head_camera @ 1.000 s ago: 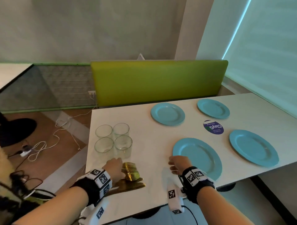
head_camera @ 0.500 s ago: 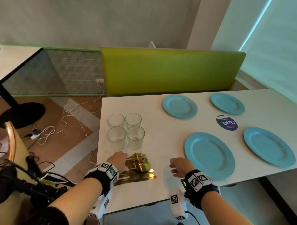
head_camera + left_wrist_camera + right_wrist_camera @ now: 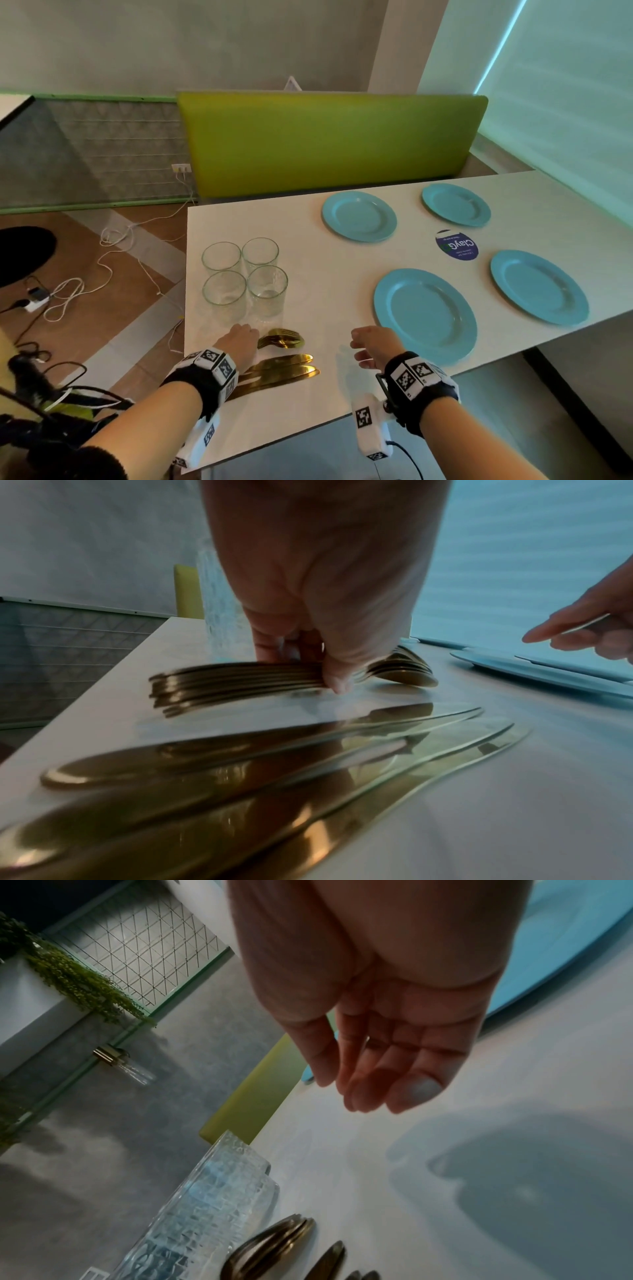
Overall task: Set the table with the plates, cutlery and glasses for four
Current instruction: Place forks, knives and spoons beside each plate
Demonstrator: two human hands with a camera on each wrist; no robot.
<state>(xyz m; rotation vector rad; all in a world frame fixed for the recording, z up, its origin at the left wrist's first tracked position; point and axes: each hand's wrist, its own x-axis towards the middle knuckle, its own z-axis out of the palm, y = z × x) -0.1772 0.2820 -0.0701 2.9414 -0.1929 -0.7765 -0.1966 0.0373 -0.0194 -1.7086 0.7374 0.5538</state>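
Count: four blue plates on the white table (image 3: 325, 260). Near-left plate (image 3: 424, 315), near-right plate (image 3: 539, 287), far-left plate (image 3: 359, 216), far-right plate (image 3: 456, 205). They sit in a two-by-two layout on the right half, well apart from each other. A round blue sticker (image 3: 456, 245) sits between them.

Four clear glasses (image 3: 245, 274) stand upright in a tight two-by-two cluster near the table's left edge, just beyond my left hand.

Cutlery is all gold, at the near-left corner. A bundle of forks and spoons (image 3: 240, 681) is stacked; exact count is unreadable because of the stacking and blur. The knives (image 3: 284, 368) lie flat on the table just nearer than the bundle, blades pointing right. I see at least three in the left wrist view; cannot confirm a fourth.

My left hand (image 3: 239, 344) is palm down over the bundle, with thumb and fingers curled round the stacked handles, pinching them. The bundle's bowl ends touch the table.

My right hand (image 3: 371, 346) hovers above bare table between the cutlery and the near-left plate. Its fingers are loose and slightly bent, holding nothing and touching nothing.
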